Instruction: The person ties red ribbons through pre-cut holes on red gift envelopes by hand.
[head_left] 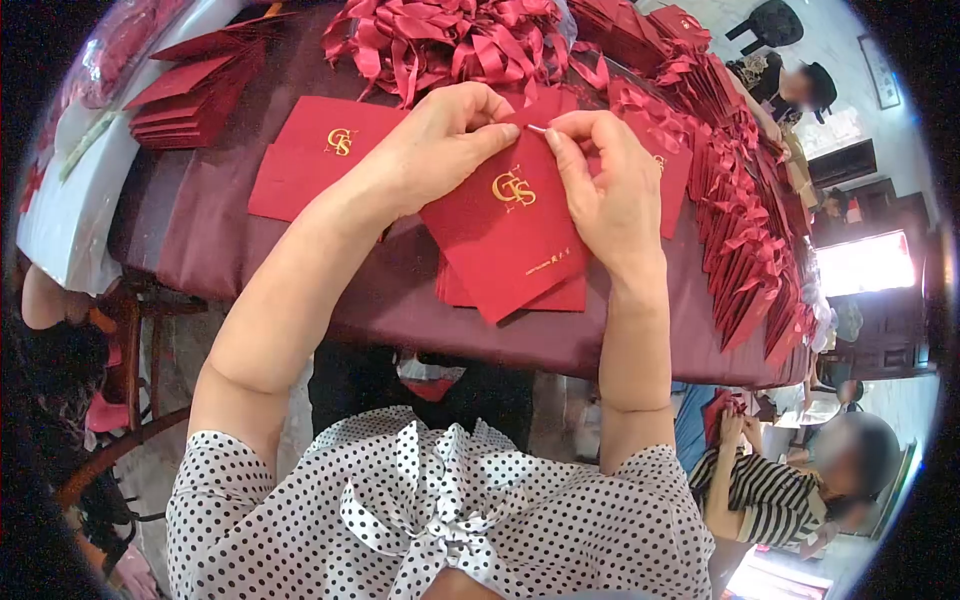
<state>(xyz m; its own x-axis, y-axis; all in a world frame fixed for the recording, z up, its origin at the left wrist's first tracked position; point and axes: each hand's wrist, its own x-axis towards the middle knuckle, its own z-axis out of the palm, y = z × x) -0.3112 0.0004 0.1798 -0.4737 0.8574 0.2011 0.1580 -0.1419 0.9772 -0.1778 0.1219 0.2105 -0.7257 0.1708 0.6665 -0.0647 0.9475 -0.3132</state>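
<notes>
A flat red paper bag [515, 235] with a gold GS logo hangs tilted between my two hands over the near side of the table. My left hand [435, 145] pinches its top edge between thumb and fingers. At the same edge, my right hand [608, 190] is closed, with a thin pale rod [537, 128] showing between thumb and forefinger; its exact kind I cannot make out. Under the held bag lie more red bags [560, 297], partly hidden. Another pair of flat red bags [290, 185] rests beside my left forearm.
A heap of loose red ribbons [450, 45] lies at the table's far side. Rows of ribboned red bags [735, 240] line the right edge. A stack of red bags [185, 105] stands at left, near a white box [75, 215]. A person in a striped top [765, 495] sits at right.
</notes>
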